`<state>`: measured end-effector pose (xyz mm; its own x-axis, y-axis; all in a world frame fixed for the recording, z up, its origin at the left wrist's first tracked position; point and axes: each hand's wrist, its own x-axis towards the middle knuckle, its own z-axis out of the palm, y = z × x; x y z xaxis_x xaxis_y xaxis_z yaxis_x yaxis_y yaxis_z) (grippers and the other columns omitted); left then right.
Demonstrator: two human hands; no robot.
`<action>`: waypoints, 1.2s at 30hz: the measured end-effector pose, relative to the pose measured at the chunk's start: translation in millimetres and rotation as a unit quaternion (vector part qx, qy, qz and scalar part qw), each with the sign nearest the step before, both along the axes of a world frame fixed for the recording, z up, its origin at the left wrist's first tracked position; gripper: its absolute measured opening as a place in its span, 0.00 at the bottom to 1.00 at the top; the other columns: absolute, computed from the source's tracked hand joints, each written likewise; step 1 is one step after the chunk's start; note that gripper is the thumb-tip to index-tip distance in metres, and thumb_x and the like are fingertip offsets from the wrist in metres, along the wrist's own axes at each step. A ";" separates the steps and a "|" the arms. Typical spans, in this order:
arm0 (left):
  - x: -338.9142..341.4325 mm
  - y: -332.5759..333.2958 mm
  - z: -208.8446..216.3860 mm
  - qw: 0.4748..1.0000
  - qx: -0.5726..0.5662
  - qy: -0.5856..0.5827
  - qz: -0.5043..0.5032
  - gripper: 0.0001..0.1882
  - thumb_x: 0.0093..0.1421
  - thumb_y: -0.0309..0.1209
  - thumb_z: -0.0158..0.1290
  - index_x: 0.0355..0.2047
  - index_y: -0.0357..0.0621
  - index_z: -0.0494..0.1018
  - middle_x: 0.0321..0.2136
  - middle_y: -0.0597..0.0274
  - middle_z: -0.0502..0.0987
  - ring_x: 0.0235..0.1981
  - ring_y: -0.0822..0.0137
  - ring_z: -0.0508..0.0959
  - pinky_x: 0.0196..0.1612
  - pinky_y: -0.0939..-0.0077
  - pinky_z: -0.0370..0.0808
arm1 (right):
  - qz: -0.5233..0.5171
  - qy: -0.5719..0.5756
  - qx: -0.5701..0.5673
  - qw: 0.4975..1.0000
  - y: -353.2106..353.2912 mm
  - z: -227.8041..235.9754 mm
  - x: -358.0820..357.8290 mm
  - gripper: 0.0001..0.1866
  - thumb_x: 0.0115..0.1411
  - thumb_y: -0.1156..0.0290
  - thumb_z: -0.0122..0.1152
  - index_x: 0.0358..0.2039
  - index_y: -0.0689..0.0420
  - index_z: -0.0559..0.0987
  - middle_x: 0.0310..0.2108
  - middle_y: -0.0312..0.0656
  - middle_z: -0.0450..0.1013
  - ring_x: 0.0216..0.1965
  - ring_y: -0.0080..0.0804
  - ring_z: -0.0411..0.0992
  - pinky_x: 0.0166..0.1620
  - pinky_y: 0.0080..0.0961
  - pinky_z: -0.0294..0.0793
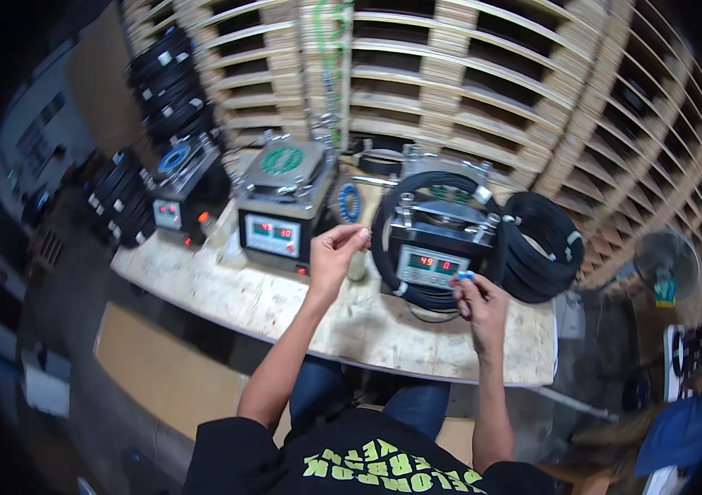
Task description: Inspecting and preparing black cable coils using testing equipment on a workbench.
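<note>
My left hand is raised over the bench, thumb and fingertips pinched together; what they hold, if anything, is too small to make out. In my right hand a small blue piece is pinched between thumb and fingers. Just beyond that hand stands a metal box machine with a red-lit digital display and buttons on its front. A large coil of black tubing or cable loops around this machine, with light bands on it. Left of my left hand is a similar machine with a green round pattern on top.
A third machine with a blue ring on top stands farther left. Thick black coils lie at the bench's right end. A blue roll leans between two machines. Stacked wooden pallets rise behind the wooden bench. More black coils are piled back left.
</note>
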<state>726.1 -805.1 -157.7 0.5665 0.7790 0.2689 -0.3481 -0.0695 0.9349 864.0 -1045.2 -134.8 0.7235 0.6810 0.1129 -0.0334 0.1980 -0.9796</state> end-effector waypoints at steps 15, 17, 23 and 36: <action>-185.1 275.8 -128.0 0.866 -0.132 0.167 0.452 0.10 0.56 0.32 0.65 0.36 0.44 0.81 0.28 0.63 0.83 0.20 0.72 0.80 0.19 0.78 0.72 | -0.001 -0.014 0.018 1.000 4.2 -15.8 -1.2 0.12 0.68 0.69 0.58 0.42 0.67 0.79 0.24 0.34 0.71 0.18 0.11 0.59 0.20 0.11 0.53; -183.3 281.3 -134.8 0.866 -0.148 0.212 0.428 0.10 0.56 0.32 0.65 0.38 0.44 0.82 0.28 0.64 0.84 0.20 0.71 0.80 0.19 0.77 0.72 | -0.010 -0.017 0.017 1.000 4.6 -14.1 -0.9 0.12 0.68 0.69 0.58 0.42 0.67 0.79 0.24 0.33 0.71 0.18 0.12 0.59 0.20 0.11 0.53; -187.0 293.4 -158.9 0.900 -0.200 0.188 0.339 0.16 0.63 0.37 0.59 0.50 0.47 0.78 0.41 0.64 0.80 0.29 0.67 0.82 0.25 0.78 0.75 | -0.017 -0.005 0.009 1.000 7.1 -8.7 -4.7 0.11 0.68 0.69 0.58 0.40 0.66 0.79 0.24 0.34 0.71 0.18 0.13 0.61 0.20 0.13 0.58; -54.8 51.8 6.1 0.876 0.400 0.123 0.241 0.08 0.63 0.22 0.51 0.39 0.39 0.79 0.33 0.59 0.79 0.37 0.66 0.78 0.42 0.74 0.72 | -0.015 -0.058 0.025 0.998 8.7 -6.0 6.9 0.14 0.67 0.66 0.59 0.43 0.66 0.82 0.24 0.32 0.73 0.26 0.14 0.67 0.31 0.13 0.65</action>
<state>671.3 -753.3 -151.6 0.3410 0.5627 0.7531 0.1076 -0.8192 0.5633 870.9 -1036.5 -140.9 0.7239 0.6504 0.2301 0.0864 0.2455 -0.9655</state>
